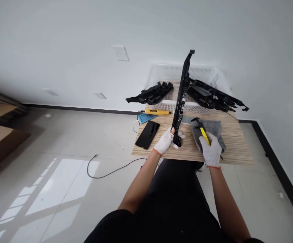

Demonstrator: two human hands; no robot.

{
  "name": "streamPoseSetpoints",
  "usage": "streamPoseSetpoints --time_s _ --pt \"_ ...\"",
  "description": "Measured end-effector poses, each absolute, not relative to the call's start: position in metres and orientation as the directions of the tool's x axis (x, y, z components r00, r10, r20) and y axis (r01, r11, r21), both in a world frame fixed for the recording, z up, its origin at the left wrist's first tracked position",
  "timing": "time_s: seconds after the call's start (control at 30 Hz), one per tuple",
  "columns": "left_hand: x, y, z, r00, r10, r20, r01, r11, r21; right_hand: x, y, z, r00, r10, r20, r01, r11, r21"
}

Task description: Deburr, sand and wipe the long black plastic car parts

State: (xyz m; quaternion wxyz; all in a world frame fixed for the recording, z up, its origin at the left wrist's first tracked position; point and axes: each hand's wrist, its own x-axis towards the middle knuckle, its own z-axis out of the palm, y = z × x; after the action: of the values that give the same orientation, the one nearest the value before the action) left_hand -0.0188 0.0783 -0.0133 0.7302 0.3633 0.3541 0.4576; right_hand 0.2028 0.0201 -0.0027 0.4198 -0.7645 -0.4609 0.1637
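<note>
My left hand (167, 141), in a white glove with an orange cuff, is closed round the lower end of a long black plastic strip (179, 104). The strip tilts up and away, its far end above the white basket. My right hand (211, 151), gloved the same way, grips a black caliper with a yellow face (204, 133). The caliper's jaws point away from me, over a grey cloth (214, 126) on the small wooden table (186, 152). Some of the right fingers are hidden by the back of the hand.
Behind stands a white plastic basket (161, 69) with black plastic parts at its left (156, 93) and right (209, 94). A black phone (148, 135), a yellow tool (157, 112) and a blue item (146, 117) lie on the table's left. A cable (111, 174) trails across the floor.
</note>
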Motion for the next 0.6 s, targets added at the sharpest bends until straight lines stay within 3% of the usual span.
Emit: streamPoseSetpoints --time_s 0.2,0.43,0.53,0.6 --pt "-0.02 0.073 0.001 0.378 0.914 -0.148 -0.313 0.276 0.909 0.209 0.019 0.006 0.523 0.851 0.046 0.512 -0.27 -0.815" --pt "-0.019 0.065 0.004 0.369 0.918 -0.144 -0.232 0.241 0.942 0.214 0.011 0.008 0.414 0.897 0.157 0.629 -0.157 -0.761" --pt "-0.021 0.066 -0.003 0.377 0.921 -0.101 -0.276 0.216 0.937 0.231 0.009 0.018 0.38 0.896 0.231 0.729 -0.136 -0.671" --pt "-0.022 0.07 -0.011 0.368 0.926 -0.083 -0.296 0.201 0.934 0.247 0.009 0.025 0.373 0.9 0.226 0.825 -0.211 -0.525"
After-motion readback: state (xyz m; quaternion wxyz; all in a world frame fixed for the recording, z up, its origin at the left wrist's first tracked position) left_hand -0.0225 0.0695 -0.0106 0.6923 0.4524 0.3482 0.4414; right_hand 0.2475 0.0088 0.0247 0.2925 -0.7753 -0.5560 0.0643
